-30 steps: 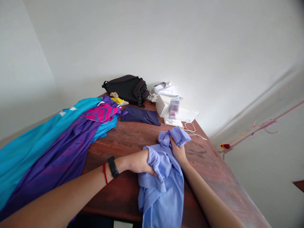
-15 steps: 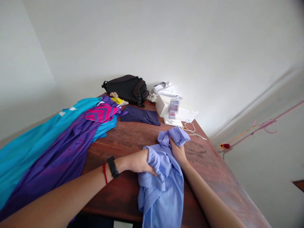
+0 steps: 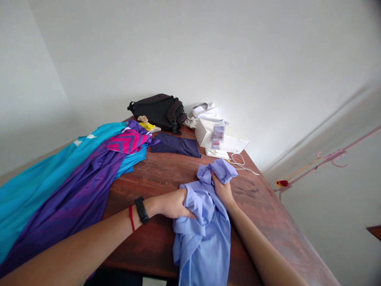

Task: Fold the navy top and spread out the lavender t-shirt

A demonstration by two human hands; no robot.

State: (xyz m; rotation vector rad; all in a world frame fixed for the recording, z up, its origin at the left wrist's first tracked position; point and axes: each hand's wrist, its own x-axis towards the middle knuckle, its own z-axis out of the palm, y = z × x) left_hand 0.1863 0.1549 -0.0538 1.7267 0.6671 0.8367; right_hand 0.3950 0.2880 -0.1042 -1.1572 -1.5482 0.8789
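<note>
A lavender-blue garment is being held bunched in the closed grips of the left hand and right hand at 6 o'clock on the wooden surface, a black backpack lying at 12 o'clock, contents hidden.

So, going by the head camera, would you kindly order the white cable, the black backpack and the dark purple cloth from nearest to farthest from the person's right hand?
From the right hand:
1. White cable, just beyond the hand, to its right.
2. Dark purple cloth, farther back, to the left.
3. Black backpack, farthest, at the table's far end.
</note>
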